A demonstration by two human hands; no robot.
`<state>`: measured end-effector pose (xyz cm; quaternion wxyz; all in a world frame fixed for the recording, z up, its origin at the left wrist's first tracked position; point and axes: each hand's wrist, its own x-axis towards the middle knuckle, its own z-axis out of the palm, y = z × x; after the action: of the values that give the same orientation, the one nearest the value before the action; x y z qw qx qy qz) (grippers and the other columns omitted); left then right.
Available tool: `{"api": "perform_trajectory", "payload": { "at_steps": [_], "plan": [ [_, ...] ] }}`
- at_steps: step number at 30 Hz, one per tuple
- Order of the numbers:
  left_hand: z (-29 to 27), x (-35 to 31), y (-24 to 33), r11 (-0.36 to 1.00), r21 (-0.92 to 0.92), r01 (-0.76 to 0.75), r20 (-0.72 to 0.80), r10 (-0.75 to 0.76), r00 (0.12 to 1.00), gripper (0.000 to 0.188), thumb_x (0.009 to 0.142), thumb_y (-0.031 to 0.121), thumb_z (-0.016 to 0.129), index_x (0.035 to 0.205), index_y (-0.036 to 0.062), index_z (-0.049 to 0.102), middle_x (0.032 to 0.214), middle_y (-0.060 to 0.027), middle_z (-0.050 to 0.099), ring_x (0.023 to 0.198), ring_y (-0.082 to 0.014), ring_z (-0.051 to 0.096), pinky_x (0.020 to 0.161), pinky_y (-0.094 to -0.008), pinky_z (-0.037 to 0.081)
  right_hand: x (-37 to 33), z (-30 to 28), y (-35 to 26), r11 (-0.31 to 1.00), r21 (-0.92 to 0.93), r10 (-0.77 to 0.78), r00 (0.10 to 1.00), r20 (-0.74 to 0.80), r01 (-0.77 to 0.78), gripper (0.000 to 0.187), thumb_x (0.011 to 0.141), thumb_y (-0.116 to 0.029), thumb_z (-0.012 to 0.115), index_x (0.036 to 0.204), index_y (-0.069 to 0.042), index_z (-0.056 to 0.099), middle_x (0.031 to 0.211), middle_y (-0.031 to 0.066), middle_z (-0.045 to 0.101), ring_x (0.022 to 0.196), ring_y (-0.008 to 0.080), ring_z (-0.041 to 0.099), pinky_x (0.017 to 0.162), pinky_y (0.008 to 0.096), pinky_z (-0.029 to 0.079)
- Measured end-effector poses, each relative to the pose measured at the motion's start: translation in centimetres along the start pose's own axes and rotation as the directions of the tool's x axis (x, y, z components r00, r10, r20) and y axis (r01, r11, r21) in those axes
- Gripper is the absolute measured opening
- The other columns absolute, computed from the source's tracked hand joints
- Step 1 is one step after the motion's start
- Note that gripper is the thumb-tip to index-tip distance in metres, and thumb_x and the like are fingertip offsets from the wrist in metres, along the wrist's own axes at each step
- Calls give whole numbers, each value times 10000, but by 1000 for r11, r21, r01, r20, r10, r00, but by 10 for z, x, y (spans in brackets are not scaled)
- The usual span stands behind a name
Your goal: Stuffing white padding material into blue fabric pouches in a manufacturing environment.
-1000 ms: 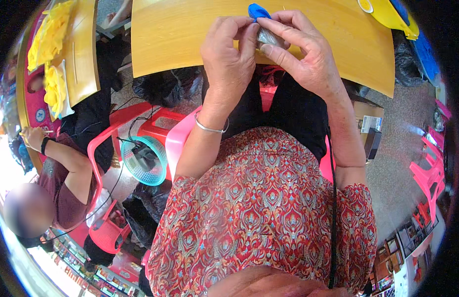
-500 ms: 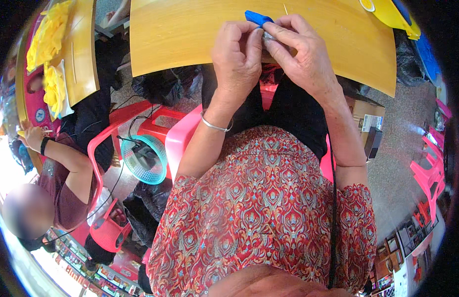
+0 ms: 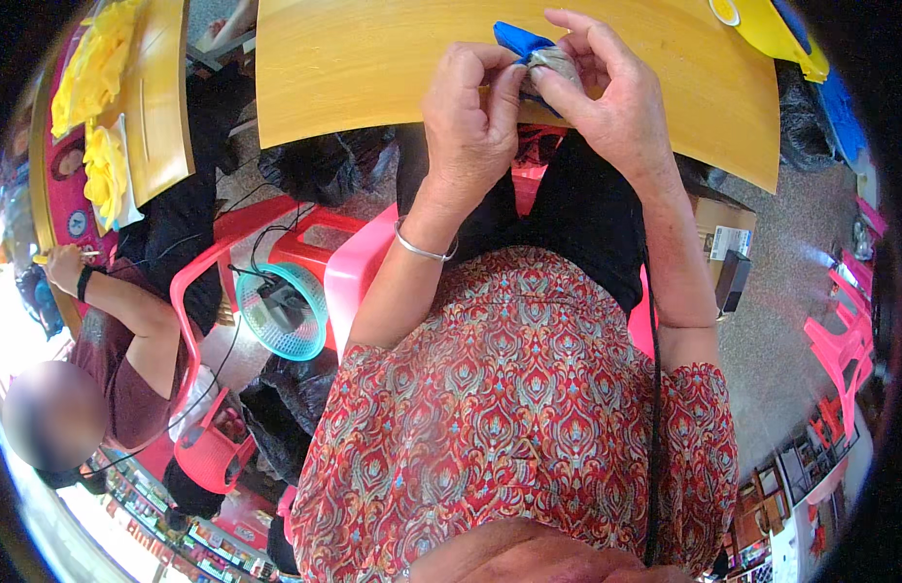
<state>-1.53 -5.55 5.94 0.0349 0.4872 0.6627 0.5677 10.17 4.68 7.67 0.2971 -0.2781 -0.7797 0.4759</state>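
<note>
Over the near part of the wooden table, both hands meet at a small blue piece that looks like cloth. A greyish-beige lump shows at its right end; what it is made of I cannot tell. My left hand wears a silver bangle and pinches the blue piece between thumb and fingers. My right hand grips the lump, its thumb lying across the near side. The right index finger is raised away from the lump, and the other right fingers are partly hidden behind it.
Yellow items lie at the table's far right. To the left, a turquoise basket with a dark object sits by a red chair. Another person sits further left, near yellow pieces. A cardboard box stands right.
My right index finger has lifted, and more of the greyish-beige lump shows. The blue piece has shifted slightly right. The thin stick seen earlier beyond my right hand no longer shows.
</note>
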Motion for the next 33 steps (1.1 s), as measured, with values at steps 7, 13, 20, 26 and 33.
{"api": "perform_trajectory", "payload": {
  "at_steps": [7, 13, 20, 26, 33],
  "plan": [
    [5, -2, -1, 998, -43, 52, -6, -52, 999, 105, 882, 69, 664, 949, 13, 604, 835, -46, 630, 744, -94, 575, 681, -238, 487, 3, -1, 25, 952, 279, 113, 992, 47, -122, 289, 888, -94, 658, 1153, 17, 623, 994, 20, 649, 868, 88, 613, 804, 223, 504],
    [6, 5, -1, 850, -384, 360, 156, -325, 933, 84, 911, 57, 629, 977, 6, 617, 862, -12, 633, 778, -71, 573, 710, -210, 479, 7, -8, 32, 896, 410, 158, 985, 71, -173, 291, 896, -127, 660, 1144, 21, 623, 1019, 35, 647, 919, 90, 603, 856, 233, 488],
    [5, 6, 12, 929, -199, 313, 107, -297, 949, 101, 909, 88, 644, 944, 0, 610, 812, 10, 618, 728, -49, 550, 662, -198, 465, 8, -11, 16, 872, 442, 193, 977, 88, -211, 310, 877, -122, 678, 1150, 11, 622, 1024, 34, 650, 942, 87, 598, 865, 237, 482],
    [13, 5, 14, 934, -268, 235, 18, -239, 971, 113, 872, 81, 661, 872, -7, 589, 764, -90, 612, 681, -168, 615, 636, -282, 498, 3, -35, -23, 911, 371, 88, 963, 255, -182, 479, 849, -56, 685, 1287, 20, 508, 1091, 21, 573, 950, 81, 553, 841, 236, 468],
    [3, 4, 10, 990, -109, 89, 27, -87, 996, 90, 896, 67, 645, 877, -7, 597, 779, -39, 622, 717, -90, 571, 654, -240, 480, 1, -10, 9, 956, 283, 57, 996, 63, -72, 371, 850, -88, 677, 1197, 3, 581, 1024, 25, 629, 904, 86, 586, 813, 233, 483]
  ]
}}
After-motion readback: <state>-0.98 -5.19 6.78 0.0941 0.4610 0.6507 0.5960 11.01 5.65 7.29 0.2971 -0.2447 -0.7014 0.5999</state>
